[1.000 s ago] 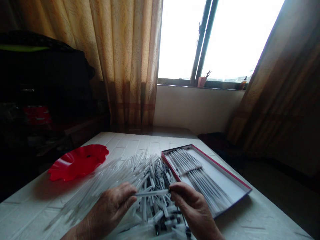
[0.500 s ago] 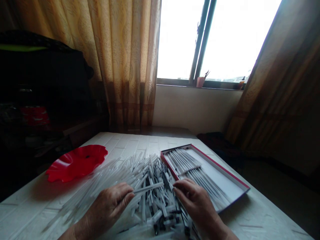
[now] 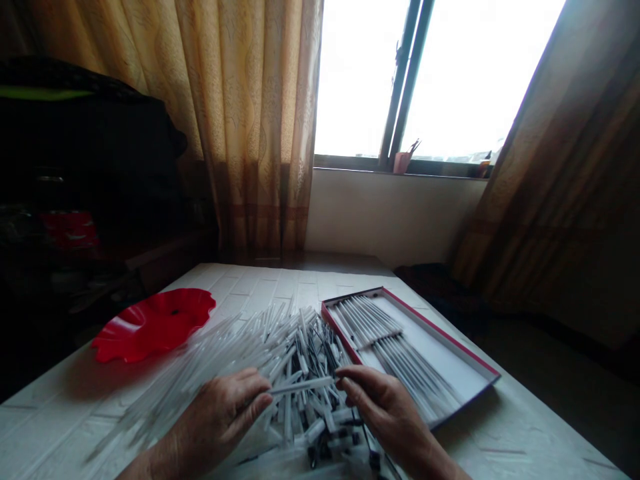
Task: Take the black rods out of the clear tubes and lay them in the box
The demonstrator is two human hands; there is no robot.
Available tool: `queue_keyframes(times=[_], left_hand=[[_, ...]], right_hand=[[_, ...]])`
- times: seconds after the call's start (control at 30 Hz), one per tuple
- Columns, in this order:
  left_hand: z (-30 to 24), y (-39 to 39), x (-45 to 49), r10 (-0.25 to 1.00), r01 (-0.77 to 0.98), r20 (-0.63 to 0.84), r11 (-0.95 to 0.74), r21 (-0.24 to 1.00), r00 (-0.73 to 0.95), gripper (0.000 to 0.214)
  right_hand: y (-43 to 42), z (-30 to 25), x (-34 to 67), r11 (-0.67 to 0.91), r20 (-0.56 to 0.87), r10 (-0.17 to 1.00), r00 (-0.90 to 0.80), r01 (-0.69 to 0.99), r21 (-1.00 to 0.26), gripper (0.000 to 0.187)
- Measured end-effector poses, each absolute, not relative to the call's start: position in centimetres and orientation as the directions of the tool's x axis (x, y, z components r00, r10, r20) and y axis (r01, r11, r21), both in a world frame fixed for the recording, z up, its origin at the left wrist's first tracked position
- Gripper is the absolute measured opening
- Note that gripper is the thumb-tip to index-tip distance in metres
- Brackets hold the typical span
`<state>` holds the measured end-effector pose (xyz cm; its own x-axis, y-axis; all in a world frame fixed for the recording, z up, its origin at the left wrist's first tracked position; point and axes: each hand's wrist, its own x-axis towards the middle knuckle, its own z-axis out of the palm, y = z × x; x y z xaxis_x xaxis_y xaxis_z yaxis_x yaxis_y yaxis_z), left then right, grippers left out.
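A large pile of clear pen barrels and thin black refills (image 3: 280,373) covers the middle of the white table (image 3: 510,440). My left hand (image 3: 220,417) pinches one clear pen barrel (image 3: 303,385) and holds it level above the pile. My right hand (image 3: 383,407) is closed at the barrel's right end, its fingertips pinching something thin and dark that I cannot make out. To the right lies a flat red-edged box (image 3: 450,337) with several assembled pens laid side by side in it.
A red wavy-edged plate (image 3: 155,323) sits at the table's left. Dark furniture fills the left side, curtains hang behind, and a window sill with a small pink cup (image 3: 401,162) is beyond the table.
Half a second ago my right hand lay spread on the pile away from the barrel; it has now come back to the barrel's right end with fingers pinched. The left hand stayed put.
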<state>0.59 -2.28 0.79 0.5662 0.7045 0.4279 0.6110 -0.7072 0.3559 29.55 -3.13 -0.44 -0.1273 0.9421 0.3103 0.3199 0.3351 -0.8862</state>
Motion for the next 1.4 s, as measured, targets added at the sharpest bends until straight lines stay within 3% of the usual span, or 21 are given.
queue_keyframes(times=[0.47,0.67,0.8,0.9,1.07,1.23,1.4], left_hand=[[0.9,-2.2,0.6,0.694,0.576,0.434,-0.719,0.389,0.574,0.034],[1.2,-1.6,-0.3,0.786,0.607,0.459,-0.615,0.504,0.415,0.026],[0.7,-0.9,-1.0,0.848,0.592,0.452,-0.520,0.616,0.275,0.025],[-0.1,-0.6,-1.0,0.894,0.539,0.407,-0.439,0.719,0.186,0.031],[-0.5,-0.7,-0.1,0.951,0.348,0.266,-0.305,0.887,0.155,0.054],[0.8,-1.6,0.3,0.973,0.203,0.155,-0.188,0.961,0.171,0.049],[2.1,-2.3,0.3,0.959,0.034,0.047,-0.059,0.998,0.281,0.047]], right_hand=[[-3.4,0.0,28.3,0.177,0.169,0.977,-0.129,0.052,-0.983,0.012],[-2.7,1.1,29.7,0.244,0.212,0.954,0.214,-0.141,-0.959,0.031],[-2.0,2.1,31.3,0.295,0.208,0.898,0.387,-0.180,-0.938,0.038],[-1.9,1.7,31.0,0.314,0.239,0.886,0.398,-0.135,-0.940,0.035],[-2.4,-0.5,29.3,0.314,0.322,0.928,0.189,0.071,-0.947,0.021],[-2.4,-1.6,29.5,0.480,0.499,0.859,-0.113,0.515,-0.710,0.011],[-2.5,-1.5,29.8,0.556,0.545,0.802,-0.245,0.640,-0.530,0.014]])
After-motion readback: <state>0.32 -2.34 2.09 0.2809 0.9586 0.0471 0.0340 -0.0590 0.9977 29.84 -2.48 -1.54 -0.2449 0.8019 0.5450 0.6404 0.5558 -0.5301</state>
